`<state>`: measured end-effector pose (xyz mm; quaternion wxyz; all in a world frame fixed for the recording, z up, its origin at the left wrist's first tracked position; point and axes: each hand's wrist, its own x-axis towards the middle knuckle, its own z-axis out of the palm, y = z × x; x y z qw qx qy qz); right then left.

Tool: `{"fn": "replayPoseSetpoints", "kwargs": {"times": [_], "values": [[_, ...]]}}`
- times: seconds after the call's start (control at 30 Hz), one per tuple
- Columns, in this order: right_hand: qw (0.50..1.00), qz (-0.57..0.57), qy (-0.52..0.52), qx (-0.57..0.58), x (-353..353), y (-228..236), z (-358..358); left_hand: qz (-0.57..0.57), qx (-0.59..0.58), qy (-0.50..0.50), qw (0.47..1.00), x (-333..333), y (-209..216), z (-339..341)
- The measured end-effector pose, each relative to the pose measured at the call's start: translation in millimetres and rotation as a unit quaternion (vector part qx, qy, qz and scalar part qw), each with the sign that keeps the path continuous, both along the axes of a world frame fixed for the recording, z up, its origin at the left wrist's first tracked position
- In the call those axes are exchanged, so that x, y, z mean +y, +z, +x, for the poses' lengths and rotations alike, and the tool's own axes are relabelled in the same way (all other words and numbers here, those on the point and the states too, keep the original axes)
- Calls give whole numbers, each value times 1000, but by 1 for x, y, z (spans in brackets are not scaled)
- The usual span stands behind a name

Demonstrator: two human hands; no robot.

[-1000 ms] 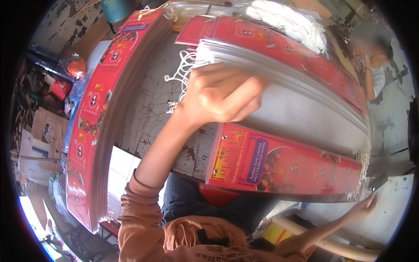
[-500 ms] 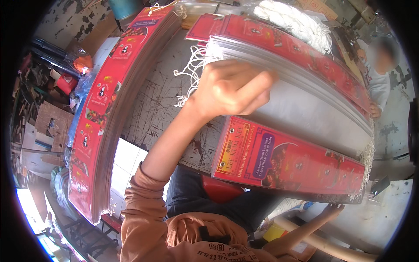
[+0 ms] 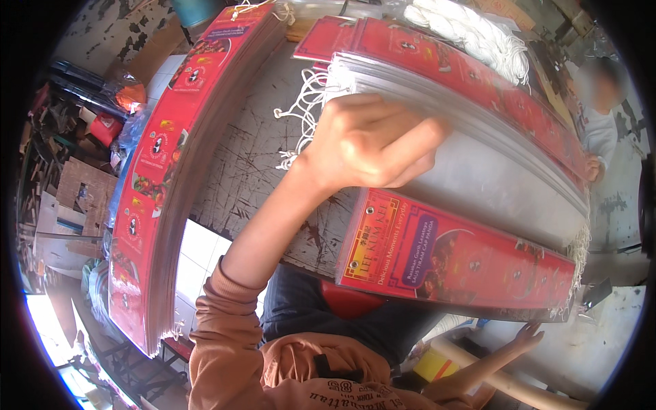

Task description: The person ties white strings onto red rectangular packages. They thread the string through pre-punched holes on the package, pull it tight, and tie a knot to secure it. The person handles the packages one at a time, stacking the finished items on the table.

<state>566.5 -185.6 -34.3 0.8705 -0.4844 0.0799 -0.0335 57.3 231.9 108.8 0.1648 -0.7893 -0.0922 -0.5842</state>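
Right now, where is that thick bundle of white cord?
In the head view, the bundle of white cord lies toward the upper right, along the far side of the far red printed strips, beyond the left hand.

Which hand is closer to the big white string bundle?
Left. The left hand is at the stacked sheets, below and left of the white string bundle in the picture. The right hand is farther away, down at the lower right.
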Motion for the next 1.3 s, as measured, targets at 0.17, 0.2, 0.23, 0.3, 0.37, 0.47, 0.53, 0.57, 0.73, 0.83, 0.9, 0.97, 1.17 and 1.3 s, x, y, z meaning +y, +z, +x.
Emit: {"fn": "replayPoseSetpoints", "kwargs": {"times": [0.17, 0.2, 0.23, 0.3, 0.37, 0.47, 0.53, 0.57, 0.73, 0.83, 0.9, 0.97, 1.17, 1.3], "values": [[996, -42, 75, -17, -16, -9, 33, 3, -21, -1, 1000, 2, 2, 3], [988, -126, 77, -38, -19, -15, 40, 1, -13, 6, 1000, 1, 2, 1], [973, -210, 75, -62, -25, -22, 47, -1, -9, 10, 1000, 3, 2, -1], [955, -279, 57, -86, -36, -28, 60, -4, -8, 12, 1000, 5, 2, -1], [965, -248, 33, -81, -44, -31, 69, -6, -17, 8, 1000, 5, 3, 1], [979, -197, 26, -53, -32, -22, 63, -19, 2, 11, 1000, 2, 2, -3], [986, -158, 28, -47, -11, -2, 42, -9, -2, 17, 1000, 3, 1, -3], [978, -197, 36, -63, -17, -10, 56, -3, -4, 20, 1000, 3, 1, -4], [919, -378, 45, -104, -44, -8, 81, -19, -8, 9, 1000, 3, 3, 0], [971, -234, -3, -48, -17, 3, 61, -20, 1, 16, 1000, 3, -1, -2], [982, -177, -47, -42, -10, 14, 51, -18, 2, 16, 1000, 4, 0, -2], [981, -157, -81, -75, -22, 17, 60, -16, 2, 15, 1000, 4, 1, 0], [985, -148, -36, -81, -3, 38, 38, -17, 8, 10, 1000, 6, -3, 1], [970, -216, 0, -111, 18, 49, 3, -24, 18, 17, 999, 4, -2, -3]]}}
